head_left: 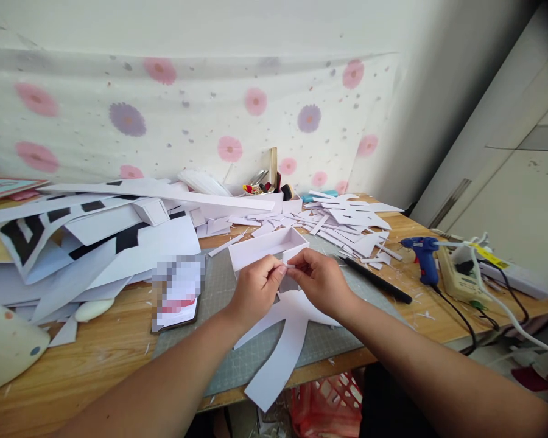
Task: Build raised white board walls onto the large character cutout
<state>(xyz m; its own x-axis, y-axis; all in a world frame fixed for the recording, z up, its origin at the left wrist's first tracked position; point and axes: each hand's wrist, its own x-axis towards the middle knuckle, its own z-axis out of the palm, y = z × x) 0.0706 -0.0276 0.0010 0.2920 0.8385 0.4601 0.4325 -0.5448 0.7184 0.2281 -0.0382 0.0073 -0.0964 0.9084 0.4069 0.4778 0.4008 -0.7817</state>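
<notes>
My left hand [259, 286] and my right hand [320, 278] meet over the middle of the cutting mat [228, 359]. Fingertips of both pinch a small white piece [290, 266], mostly covered by the fingers; it looks like foam board or card. Just behind them stands an open white box [260, 246] with thin walls. Below the hands lies a curved white cut-out [278, 359] with branching strips, one hanging past the table's front edge. To the right of my right hand rests a black, long-handled tool [377, 280], perhaps a cutter.
A blue glue gun [422, 258] stands by a power strip [461, 277] with cables at right. White scraps [347, 222] are piled at the back right. Large white sheets [159, 243] are stacked at left, near a phone [180, 292]. A red basket [326, 404] sits below the table edge.
</notes>
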